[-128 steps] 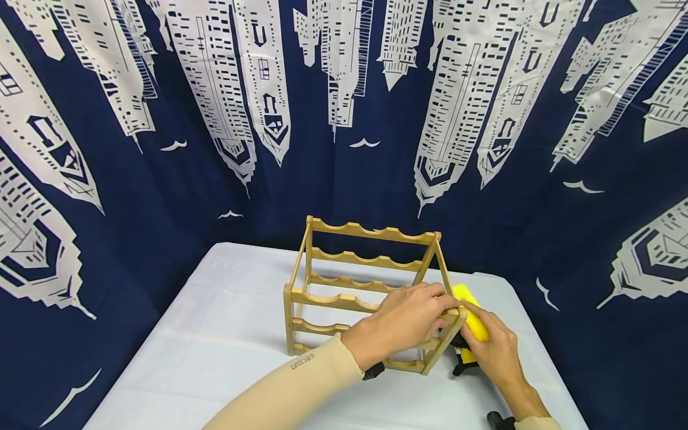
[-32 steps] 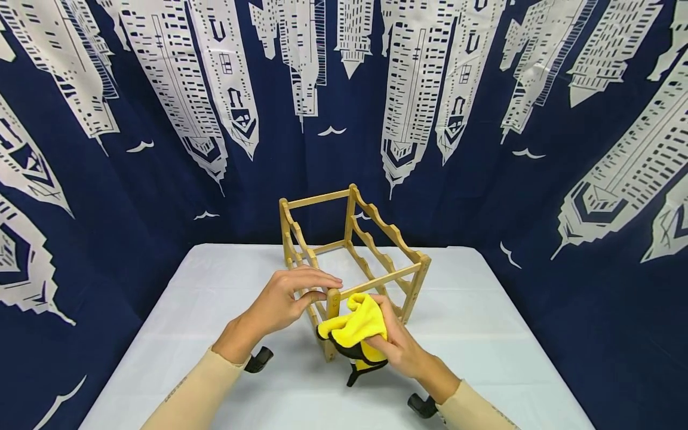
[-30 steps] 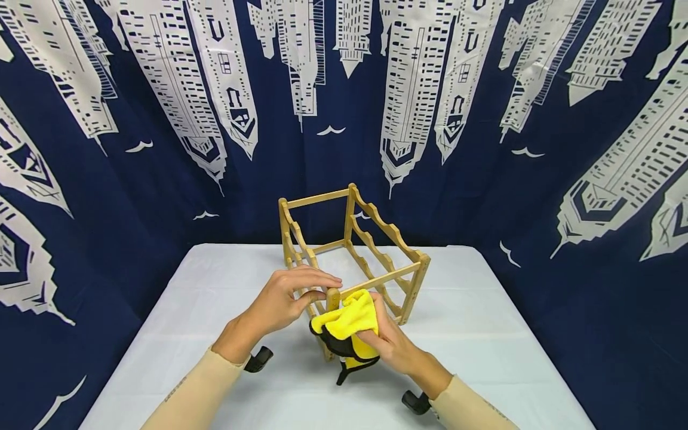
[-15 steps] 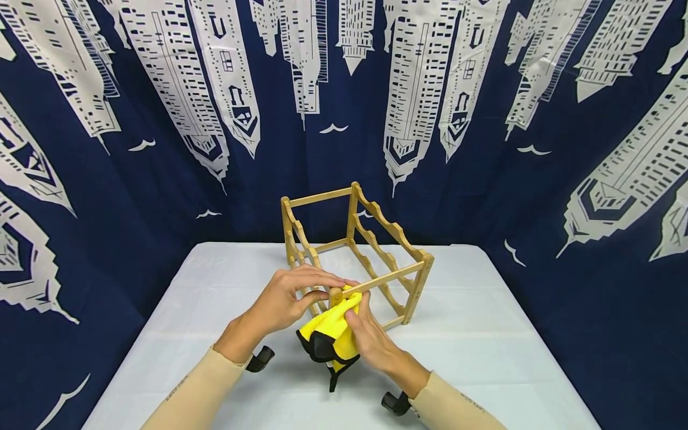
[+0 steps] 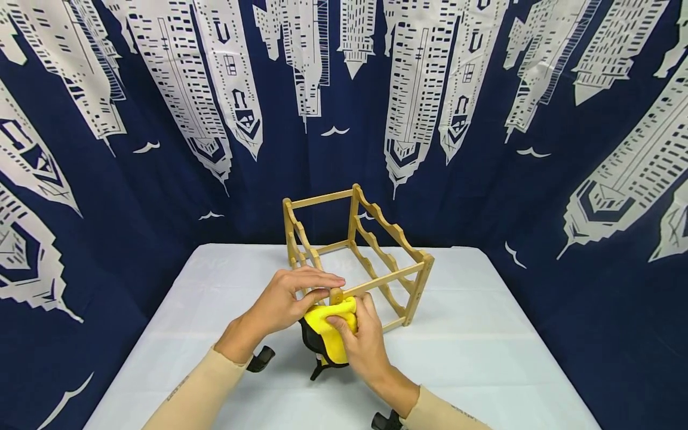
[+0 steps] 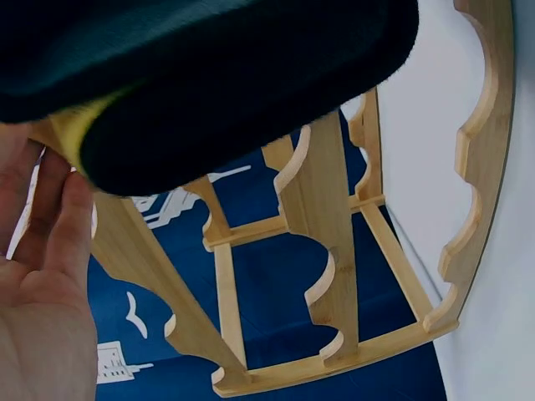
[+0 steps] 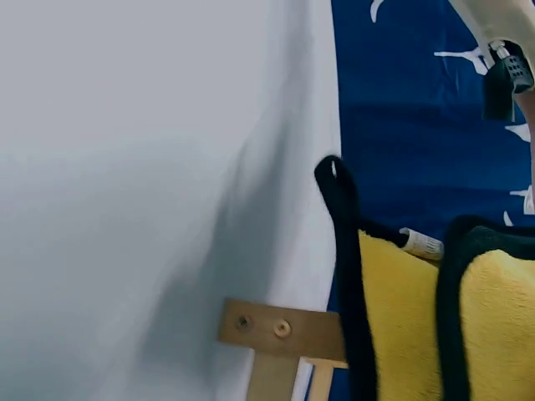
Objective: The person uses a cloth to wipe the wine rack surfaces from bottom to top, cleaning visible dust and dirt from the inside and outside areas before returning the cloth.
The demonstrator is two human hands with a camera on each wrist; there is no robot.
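Note:
A wooden wine rack [image 5: 387,278] with scalloped rails stands on the table, one corner post towards me. My left hand [image 5: 282,301] grips the rack near the top of that post, fingers over it and thumb lower. Bunched in my right hand [image 5: 365,343] is a yellow cleaning cloth [image 5: 335,334] with black trim, pinched between thumb and fingers against the front of the post. Its lower end hangs loose, with a hanging loop [image 7: 337,184] and a small label [image 7: 422,244] showing in the right wrist view. The cloth covers most of the near post.
A white cover lies over the table [image 5: 484,358]. Behind it hangs a dark blue curtain [image 5: 344,161] with white city buildings. Dark wrist camera mounts [image 5: 260,359] stick out from both wrists.
Since the oldest frame the rack has turned, one corner now facing me, and the left hand has moved left. Over the last second the right hand has brought the cloth leftward across the near post.

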